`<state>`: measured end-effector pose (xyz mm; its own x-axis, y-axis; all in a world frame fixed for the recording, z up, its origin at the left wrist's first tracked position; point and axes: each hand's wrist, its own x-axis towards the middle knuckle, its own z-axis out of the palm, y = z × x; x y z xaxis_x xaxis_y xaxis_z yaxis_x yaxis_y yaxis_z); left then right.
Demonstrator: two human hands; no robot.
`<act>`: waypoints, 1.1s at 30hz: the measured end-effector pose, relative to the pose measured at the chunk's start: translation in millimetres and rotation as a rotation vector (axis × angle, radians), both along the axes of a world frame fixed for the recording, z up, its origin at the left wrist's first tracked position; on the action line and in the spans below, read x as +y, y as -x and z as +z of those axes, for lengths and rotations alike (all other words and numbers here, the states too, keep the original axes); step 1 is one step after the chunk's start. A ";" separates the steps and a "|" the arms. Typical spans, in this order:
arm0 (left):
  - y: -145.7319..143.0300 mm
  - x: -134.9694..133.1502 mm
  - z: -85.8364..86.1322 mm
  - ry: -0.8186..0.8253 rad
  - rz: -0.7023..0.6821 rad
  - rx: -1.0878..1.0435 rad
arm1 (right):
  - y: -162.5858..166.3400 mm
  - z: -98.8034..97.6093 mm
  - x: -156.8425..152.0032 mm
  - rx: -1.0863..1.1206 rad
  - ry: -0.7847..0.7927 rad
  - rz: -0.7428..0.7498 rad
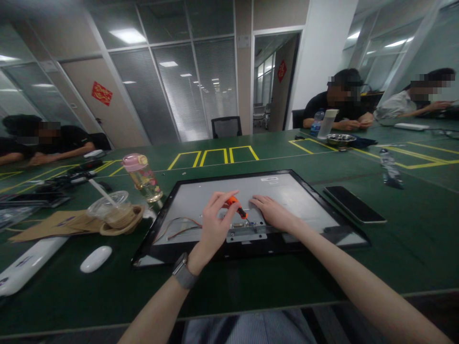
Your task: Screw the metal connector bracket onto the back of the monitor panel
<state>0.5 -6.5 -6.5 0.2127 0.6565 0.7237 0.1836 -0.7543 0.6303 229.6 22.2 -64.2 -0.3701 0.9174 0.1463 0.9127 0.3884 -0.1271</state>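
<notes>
A flat display panel with a black frame lies back side up on the green table in front of me. My left hand, with a watch on its wrist, grips an orange and black screwdriver. The screwdriver tilts down to the right, its tip at a metal bracket near the panel's front edge. Whether the tip sits in a screw is too small to tell. My right hand lies flat on the panel beside the bracket, fingers stretched out. Thin wires run across the panel to the left.
Left of the panel stand a pink-lidded bottle and a plastic cup in a cardboard holder, near a white mouse. A phone lies at the right. Farther back are a metal bowl and several seated people.
</notes>
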 end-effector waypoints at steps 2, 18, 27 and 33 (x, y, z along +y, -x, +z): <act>-0.2 0.0 -0.2 0.032 -0.034 0.016 | -0.1 -0.4 0.2 -0.012 -0.004 0.002; 1.3 3.2 -3.7 0.154 -0.018 0.041 | 1.7 5.8 -3.4 -0.017 0.007 0.008; 0.9 7.1 -7.1 0.164 -0.113 0.000 | 0.2 1.1 -1.1 0.024 0.002 0.004; 0.8 9.7 -3.0 0.156 -0.179 0.015 | 2.0 3.9 -2.3 0.010 0.015 -0.007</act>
